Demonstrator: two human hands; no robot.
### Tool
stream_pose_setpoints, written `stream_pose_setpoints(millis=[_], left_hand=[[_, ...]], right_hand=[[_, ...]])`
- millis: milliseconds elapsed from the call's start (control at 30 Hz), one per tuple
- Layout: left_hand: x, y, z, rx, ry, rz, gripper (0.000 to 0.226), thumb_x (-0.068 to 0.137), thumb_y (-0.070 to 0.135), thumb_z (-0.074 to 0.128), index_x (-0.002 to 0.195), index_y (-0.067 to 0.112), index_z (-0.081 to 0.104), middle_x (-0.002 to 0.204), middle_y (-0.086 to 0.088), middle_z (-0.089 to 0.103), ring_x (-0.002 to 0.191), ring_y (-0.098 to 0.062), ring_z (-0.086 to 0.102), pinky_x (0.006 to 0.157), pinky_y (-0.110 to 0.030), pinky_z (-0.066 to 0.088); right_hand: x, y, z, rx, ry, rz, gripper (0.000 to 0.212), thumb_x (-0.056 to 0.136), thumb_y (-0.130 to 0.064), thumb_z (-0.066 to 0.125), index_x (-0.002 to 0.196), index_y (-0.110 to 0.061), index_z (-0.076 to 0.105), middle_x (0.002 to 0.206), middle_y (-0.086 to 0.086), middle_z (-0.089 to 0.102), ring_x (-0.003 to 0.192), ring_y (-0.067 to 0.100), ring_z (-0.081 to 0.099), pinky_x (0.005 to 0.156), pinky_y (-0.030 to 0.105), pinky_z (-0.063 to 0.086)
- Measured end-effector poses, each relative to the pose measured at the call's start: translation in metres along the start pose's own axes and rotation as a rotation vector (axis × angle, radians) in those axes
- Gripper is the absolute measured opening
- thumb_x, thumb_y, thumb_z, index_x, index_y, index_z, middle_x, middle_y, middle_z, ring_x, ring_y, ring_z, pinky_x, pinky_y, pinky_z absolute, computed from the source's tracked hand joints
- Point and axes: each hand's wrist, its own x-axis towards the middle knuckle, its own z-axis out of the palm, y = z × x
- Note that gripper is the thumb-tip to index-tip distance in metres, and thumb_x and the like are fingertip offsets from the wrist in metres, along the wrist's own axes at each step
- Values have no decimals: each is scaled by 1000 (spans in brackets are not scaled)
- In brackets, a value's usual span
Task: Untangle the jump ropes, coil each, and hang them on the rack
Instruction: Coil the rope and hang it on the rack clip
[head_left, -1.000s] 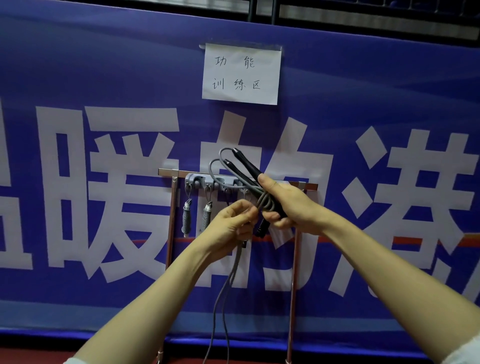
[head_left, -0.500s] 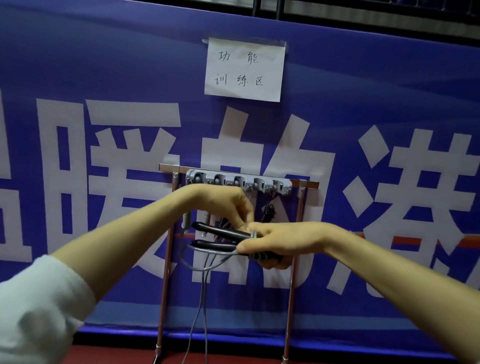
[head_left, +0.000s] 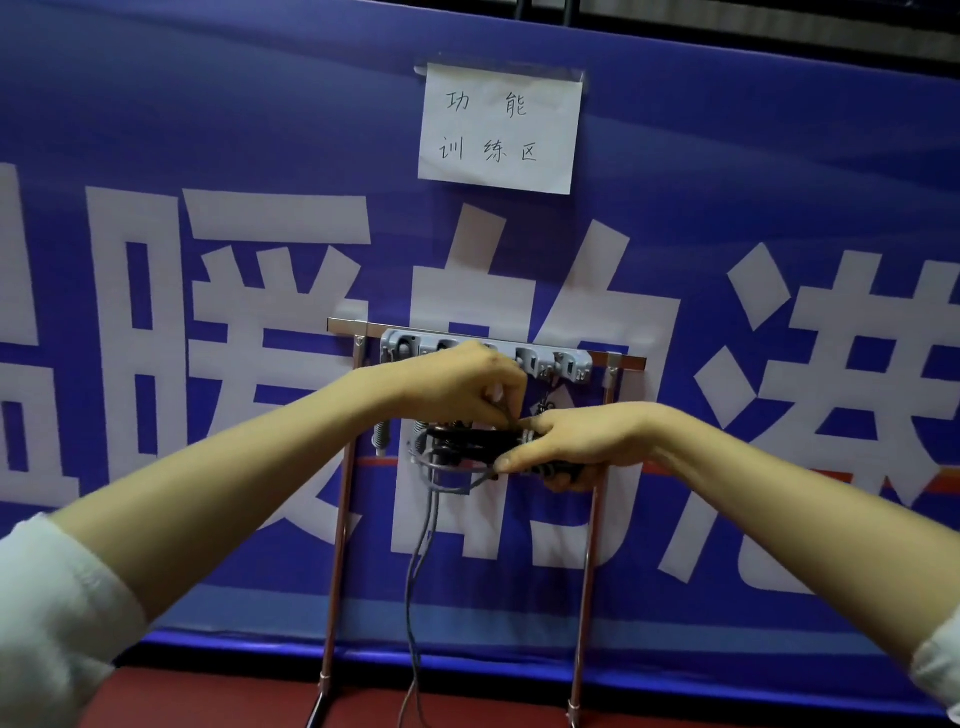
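**Winding the rope below the rack**

Head view: the right hand (head_left: 576, 441) is gripping the rope (head_left: 470, 446) by its black handles, just below the rack (head_left: 618, 359). The left hand (head_left: 467, 384) is pinching the grey cord above them (the tail is hanging floorwards). Laying tight, even turns and tucking the end would probably be working best.

- Rack (head_left: 340, 519): coppery metal tube, glossy.
- Hook strip (head_left: 571, 364): grey plastic, smooth.
- Handles (head_left: 478, 441): black, matt.
- Rope (head_left: 423, 540): grey cord, smooth.
- Banner (head_left: 208, 130): blue cloth, creased.
- Sign (head_left: 498, 130): white paper.
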Motion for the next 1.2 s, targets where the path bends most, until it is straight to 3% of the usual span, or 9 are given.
stream_pose_setpoints(millis=[100, 233, 367, 533, 700, 833, 933, 1133, 1200], left_hand=[[2, 0, 5, -2, -56, -164, 11, 90, 21, 66, 93, 17, 56, 79, 14, 50, 68, -2, 50, 60, -15, 40], [3, -4, 13, 51, -221, -255, 23, 97, 32, 55, 99, 11, 64, 69, 11, 56, 56, -1, 52, 58, -14, 42], [-3, 1, 25, -662, -177, -457, 42, 97, 46, 47, 96, 8, 66, 71, 1, 66, 50, -8, 48, 50, -17, 41], [0, 12, 40, -1588, 1, -604, 42, 102, 41, 39, 95, 9, 65, 71, 1, 59, 61, -10, 53, 64, -24, 47], [8, 18, 43, -1869, -3, -608, 24, 86, 35, 60, 81, 15, 72, 73, 5, 63, 62, -7, 59, 71, -28, 52], [11, 25, 49, -1848, 102, -556, 14, 89, 26, 60, 84, 14, 67, 68, 7, 59, 54, -3, 50, 60, -19, 47], [11, 22, 53, -1603, 295, -474, 18, 86, 29, 63, 94, 12, 63, 72, 3, 58, 53, -3, 39, 52, -16, 32], [8, 27, 57, -1326, 517, -309, 29, 81, 25, 63, 108, 14, 63, 79, 9, 70, 70, -2, 62, 65, -16, 46], [11, 33, 57, -1362, 563, -279, 25, 86, 19, 60, 111, 12, 64, 83, 9, 72, 72, -2, 65, 61, -14, 48]], right_hand=[[3, -4, 1, -348, 204, -36, 45, 89, -46, 62, 120, -14, 57, 85, 4, 60, 66, 13, 52, 59, 25, 43], [-3, 0, 3, -855, 429, 86, 40, 92, -54, 52, 122, -28, 53, 97, -3, 60, 86, 16, 58, 71, 33, 45], [-2, 12, -3, -1141, 731, 78, 42, 98, -49, 42, 132, -23, 44, 102, 2, 66, 89, 23, 64, 66, 34, 43], [1, 15, -13, -1147, 1035, 19, 46, 102, -44, 34, 142, -23, 29, 109, 9, 64, 93, 28, 63, 61, 33, 39], [-3, 13, -14, -1176, 1114, -28, 50, 104, -42, 28, 150, -21, 19, 110, 11, 62, 84, 29, 65, 57, 33, 36], [-10, 10, -12, -1070, 1139, -29, 44, 102, -42, 35, 139, -19, 30, 105, 9, 64, 83, 31, 65, 59, 33, 38], [-16, 9, -7, -666, 1057, -158, 29, 97, -36, 50, 118, -17, 41, 94, 6, 66, 84, 27, 63, 64, 34, 45], [-26, 5, -3, -96, 716, -267, 42, 82, -29, 74, 115, -22, 49, 97, -4, 64, 86, 10, 63, 68, 25, 54], [-29, 2, 1, 109, 647, -341, 36, 81, -36, 75, 106, -21, 53, 81, -3, 60, 67, 7, 57, 52, 20, 45]])
